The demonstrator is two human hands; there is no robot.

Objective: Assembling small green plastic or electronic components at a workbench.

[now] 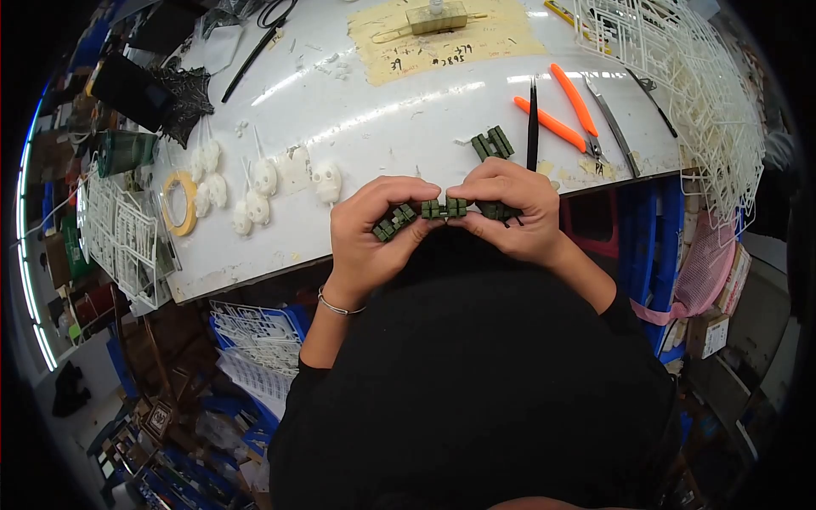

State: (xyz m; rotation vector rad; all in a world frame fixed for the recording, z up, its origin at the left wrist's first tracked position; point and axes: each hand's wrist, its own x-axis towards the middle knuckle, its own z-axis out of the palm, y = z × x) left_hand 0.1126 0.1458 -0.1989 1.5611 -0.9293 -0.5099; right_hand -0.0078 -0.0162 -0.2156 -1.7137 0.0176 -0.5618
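Note:
My left hand [374, 223] and my right hand [514, 204] meet in front of my chest at the table's near edge. Between their fingertips they pinch a small dark green blocky plastic model part [444, 208]; whether it is one piece or two pressed together, I cannot tell. A similar green part [393, 223] rests in the curl of my left hand. More dark green plastic [495, 210] shows under my right fingers, partly hidden. Just beyond the right hand, another green blocky part [492, 143] lies on the table.
Black tweezers [533, 127], orange-handled nippers [571, 106] and a grey blade-like tool [614, 127] lie right. White sprue frames [680, 93] hang over the right edge. Leftward are white skull-shaped pieces [264, 177] and a tape roll [179, 202]. A block [436, 19] sits on taped paper [442, 51].

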